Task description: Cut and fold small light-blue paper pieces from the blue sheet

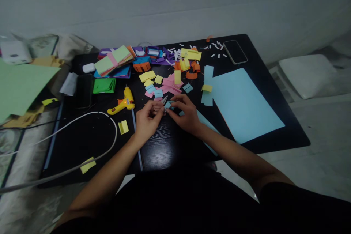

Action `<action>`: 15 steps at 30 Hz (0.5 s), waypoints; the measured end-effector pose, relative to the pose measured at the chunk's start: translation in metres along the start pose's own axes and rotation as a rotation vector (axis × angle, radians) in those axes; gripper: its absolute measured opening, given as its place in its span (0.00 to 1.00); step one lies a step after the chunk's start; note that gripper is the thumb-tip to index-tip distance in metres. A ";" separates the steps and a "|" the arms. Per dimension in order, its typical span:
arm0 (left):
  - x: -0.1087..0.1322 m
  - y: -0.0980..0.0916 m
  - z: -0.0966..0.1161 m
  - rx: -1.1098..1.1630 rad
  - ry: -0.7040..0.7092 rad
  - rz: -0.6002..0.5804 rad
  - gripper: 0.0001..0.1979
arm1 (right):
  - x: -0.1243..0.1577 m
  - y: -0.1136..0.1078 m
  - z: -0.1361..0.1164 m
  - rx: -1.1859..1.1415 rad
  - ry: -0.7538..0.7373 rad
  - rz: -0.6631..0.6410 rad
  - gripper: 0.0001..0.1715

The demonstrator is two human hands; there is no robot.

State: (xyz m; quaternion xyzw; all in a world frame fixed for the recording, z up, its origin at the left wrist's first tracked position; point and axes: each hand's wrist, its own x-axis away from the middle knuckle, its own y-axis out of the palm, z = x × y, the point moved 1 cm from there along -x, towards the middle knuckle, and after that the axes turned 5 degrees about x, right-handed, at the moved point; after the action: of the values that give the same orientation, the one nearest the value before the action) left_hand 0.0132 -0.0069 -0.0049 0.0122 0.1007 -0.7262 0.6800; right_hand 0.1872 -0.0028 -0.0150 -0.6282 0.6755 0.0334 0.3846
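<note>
In front of me a small light-blue paper piece [168, 105] is pinched between the fingertips of both hands. My left hand [146, 119] is closed at its left edge, the fingers curled. From the other side, my right hand [187, 115] grips it between thumb and fingers. Pointed metal scissor blades [165, 99] show just beyond the left fingertips; whether that hand also holds them I cannot tell. Past my hands lie folded pink paper pieces [169, 85], and a blue paper strip [207, 128] is partly under my right forearm.
A yellow glue gun [124, 101] lies left of my hands, near a looping white cable [95, 112]. A large blue sheet [246, 106] and a phone [235, 52] are on the right. Stacked coloured paper [115, 62] and green paper [104, 86] sit at the back left of the black table [164, 153].
</note>
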 end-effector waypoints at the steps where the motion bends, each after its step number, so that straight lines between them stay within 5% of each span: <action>1: 0.000 0.000 0.000 0.004 -0.004 0.000 0.07 | 0.000 0.000 0.000 0.010 -0.023 0.005 0.01; 15: -0.004 0.001 -0.001 0.169 -0.067 0.021 0.11 | 0.001 -0.001 -0.001 0.007 -0.043 -0.091 0.05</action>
State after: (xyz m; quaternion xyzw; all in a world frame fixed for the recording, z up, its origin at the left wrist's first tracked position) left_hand 0.0148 -0.0034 -0.0053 0.0463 0.0162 -0.7249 0.6871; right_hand 0.1876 -0.0043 -0.0141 -0.6561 0.6381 0.0271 0.4021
